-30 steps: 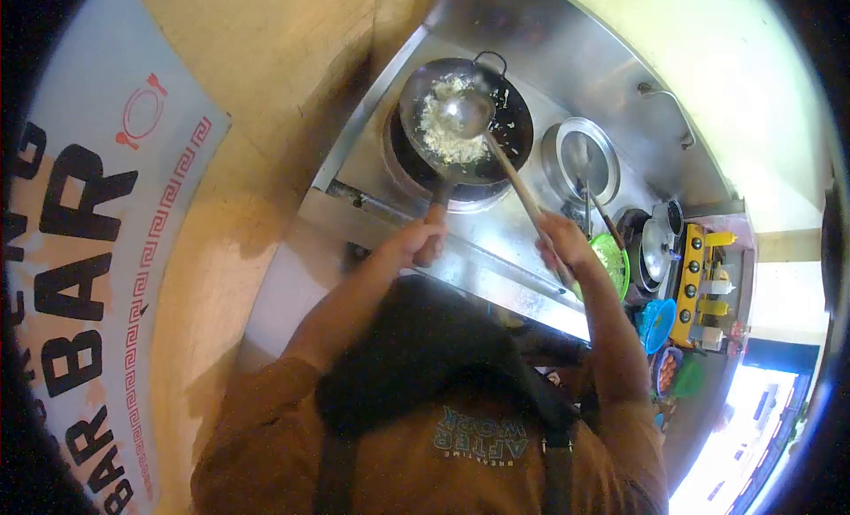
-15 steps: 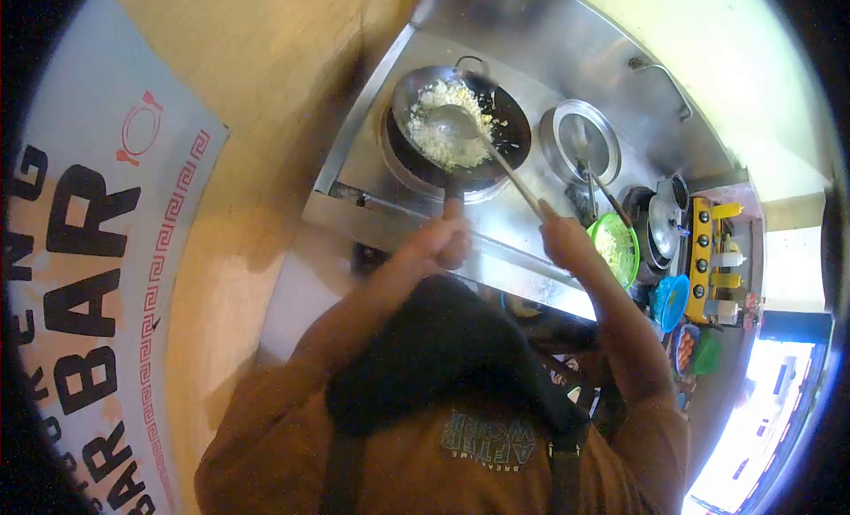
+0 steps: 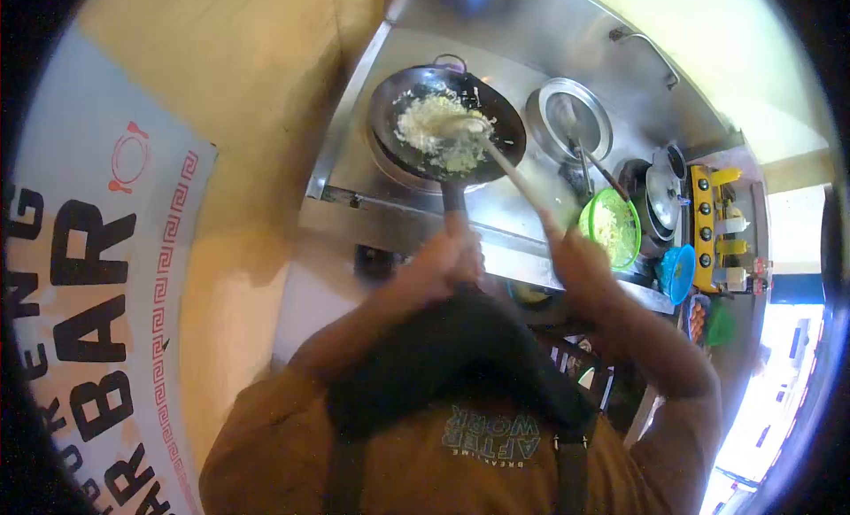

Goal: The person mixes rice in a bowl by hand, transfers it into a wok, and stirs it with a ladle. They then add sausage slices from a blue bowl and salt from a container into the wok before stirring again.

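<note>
My left hand (image 3: 452, 256) is wrapped round the handle of a dark wok (image 3: 388, 108) on the steel stove. Inside the wok lies pale, loose food that looks like rice (image 3: 425, 116), with some yellow bits. My right hand (image 3: 580, 265) grips the long handle of a ladle (image 3: 521, 180). Its bowl is down in the food near the middle of the wok and slightly blurred. Close by my right hand stands a bright green basket (image 3: 635, 236) holding more pale food.
Behind the basket sits a round metal pan (image 3: 602, 125) with utensils in it. Further right are a lidded pot (image 3: 662, 205), a blue bowl (image 3: 680, 276) and a yellow rack (image 3: 703, 223) with bottles. A wall (image 3: 257, 161) and a lettered banner (image 3: 88, 161) flank the left.
My right hand has come closer to my body, drawing the ladle's bowl slightly right across the wok. The food has shifted, and the whole view has moved a little.
</note>
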`<move>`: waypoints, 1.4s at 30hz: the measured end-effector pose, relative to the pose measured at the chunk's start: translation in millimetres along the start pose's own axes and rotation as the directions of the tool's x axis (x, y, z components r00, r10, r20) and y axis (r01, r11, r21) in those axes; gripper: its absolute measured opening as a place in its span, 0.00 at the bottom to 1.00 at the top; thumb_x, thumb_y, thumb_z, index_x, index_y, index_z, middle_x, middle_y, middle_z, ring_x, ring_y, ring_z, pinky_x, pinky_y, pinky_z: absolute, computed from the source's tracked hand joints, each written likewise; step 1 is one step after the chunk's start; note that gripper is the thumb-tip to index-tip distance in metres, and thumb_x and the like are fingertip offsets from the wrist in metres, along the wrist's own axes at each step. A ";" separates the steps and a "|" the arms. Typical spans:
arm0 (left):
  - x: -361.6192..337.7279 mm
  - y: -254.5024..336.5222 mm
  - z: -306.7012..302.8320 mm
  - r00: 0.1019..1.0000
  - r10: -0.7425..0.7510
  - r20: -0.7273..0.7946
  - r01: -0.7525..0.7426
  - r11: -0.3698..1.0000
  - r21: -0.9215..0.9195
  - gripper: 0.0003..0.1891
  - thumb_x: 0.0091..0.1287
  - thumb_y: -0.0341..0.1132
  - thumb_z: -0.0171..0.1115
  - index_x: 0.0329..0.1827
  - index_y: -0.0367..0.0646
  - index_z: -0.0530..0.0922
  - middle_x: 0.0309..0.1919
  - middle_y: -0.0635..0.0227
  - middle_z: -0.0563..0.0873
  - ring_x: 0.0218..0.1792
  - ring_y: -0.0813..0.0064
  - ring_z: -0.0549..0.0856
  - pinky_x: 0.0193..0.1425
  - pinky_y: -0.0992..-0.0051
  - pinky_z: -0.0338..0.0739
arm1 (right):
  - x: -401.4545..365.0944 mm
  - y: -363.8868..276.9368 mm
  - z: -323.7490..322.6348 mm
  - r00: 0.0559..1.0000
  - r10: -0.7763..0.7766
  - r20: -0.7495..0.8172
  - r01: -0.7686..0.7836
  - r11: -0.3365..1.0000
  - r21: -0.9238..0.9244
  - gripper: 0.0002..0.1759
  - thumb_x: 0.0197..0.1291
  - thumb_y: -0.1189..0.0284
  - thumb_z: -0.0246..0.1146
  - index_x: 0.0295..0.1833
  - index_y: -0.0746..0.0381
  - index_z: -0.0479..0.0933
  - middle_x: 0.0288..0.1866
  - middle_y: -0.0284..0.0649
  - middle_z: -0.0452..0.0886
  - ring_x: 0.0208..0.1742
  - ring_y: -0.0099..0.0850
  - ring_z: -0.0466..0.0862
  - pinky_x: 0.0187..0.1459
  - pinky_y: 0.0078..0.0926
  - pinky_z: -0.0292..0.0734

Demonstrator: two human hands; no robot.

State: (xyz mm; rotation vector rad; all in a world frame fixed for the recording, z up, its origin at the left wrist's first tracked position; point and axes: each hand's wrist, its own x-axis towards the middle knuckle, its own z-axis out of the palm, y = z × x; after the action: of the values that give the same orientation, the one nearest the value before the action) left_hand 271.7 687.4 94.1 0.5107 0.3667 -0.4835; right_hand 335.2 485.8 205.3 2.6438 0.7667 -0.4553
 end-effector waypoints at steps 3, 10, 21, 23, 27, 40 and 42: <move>38.0 4.1 -37.9 0.991 -0.055 0.125 0.078 0.980 -0.182 0.08 0.64 0.35 0.60 0.29 0.43 0.72 0.20 0.71 0.76 0.20 0.78 0.77 0.29 0.77 0.75 | 4.7 44.2 -61.8 0.983 -0.079 -0.166 0.032 0.963 -0.268 0.35 0.59 0.79 0.51 0.72 0.43 0.60 0.40 0.48 0.78 0.30 0.41 0.84 0.31 0.38 0.81; 64.3 6.4 -93.1 0.992 -0.079 0.102 0.093 0.986 -0.139 0.09 0.64 0.35 0.62 0.31 0.42 0.72 0.20 0.71 0.76 0.21 0.80 0.76 0.27 0.75 0.75 | 60.5 69.6 5.6 0.989 -0.043 -0.139 0.034 0.997 -0.068 0.34 0.61 0.74 0.53 0.73 0.47 0.56 0.37 0.53 0.81 0.35 0.48 0.85 0.35 0.44 0.81; 80.4 6.8 -136.8 0.949 0.269 -0.164 -0.152 0.848 0.508 0.21 0.62 0.39 0.67 0.54 0.40 0.72 0.39 0.62 0.81 0.39 0.65 0.81 0.47 0.62 0.77 | 114.6 -1.3 91.9 0.981 0.070 -0.181 0.098 0.629 0.771 0.31 0.61 0.69 0.57 0.70 0.63 0.63 0.47 0.62 0.79 0.51 0.57 0.80 0.54 0.47 0.73; 65.8 13.4 -108.5 0.723 0.688 -0.063 -0.271 0.366 0.890 0.25 0.60 0.37 0.67 0.58 0.39 0.70 0.45 0.58 0.79 0.47 0.59 0.78 0.55 0.59 0.73 | 127.2 -17.4 102.7 0.974 0.057 -0.221 0.123 0.685 0.718 0.31 0.61 0.69 0.57 0.70 0.62 0.63 0.48 0.62 0.79 0.52 0.57 0.79 0.54 0.46 0.74; 62.7 57.0 -17.7 0.417 0.658 0.627 -0.344 -0.524 0.779 0.32 0.52 0.36 0.68 0.62 0.43 0.69 0.53 0.52 0.75 0.58 0.50 0.73 0.65 0.53 0.65 | 112.0 -37.5 10.8 0.963 0.087 0.254 -0.268 0.283 0.921 0.34 0.64 0.66 0.57 0.73 0.61 0.57 0.37 0.50 0.83 0.39 0.37 0.85 0.39 0.33 0.80; 151.2 81.7 -31.6 0.381 0.495 0.781 -0.688 -0.413 0.597 0.23 0.59 0.45 0.65 0.14 0.42 0.68 0.14 0.59 0.70 0.19 0.56 0.72 0.26 0.59 0.63 | 82.7 -48.0 -9.3 0.599 -0.348 -0.721 0.799 0.201 0.567 0.18 0.47 0.70 0.75 0.23 0.61 0.69 0.33 0.41 0.77 0.40 0.41 0.78 0.47 0.40 0.71; 140.5 100.4 -1.2 0.429 0.541 0.724 -0.685 -0.327 0.651 0.23 0.61 0.47 0.63 0.14 0.42 0.69 0.14 0.57 0.70 0.19 0.53 0.72 0.26 0.58 0.63 | 103.9 -40.2 -20.9 0.544 -0.202 -0.815 0.839 0.136 0.526 0.18 0.44 0.81 0.72 0.21 0.61 0.67 0.25 0.37 0.73 0.30 0.32 0.75 0.38 0.34 0.71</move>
State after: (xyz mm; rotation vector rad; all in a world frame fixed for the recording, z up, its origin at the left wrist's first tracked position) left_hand 439.8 716.3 68.0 1.9093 -0.5487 0.5515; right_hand 400.2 572.9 173.2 3.4168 2.5002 -0.2354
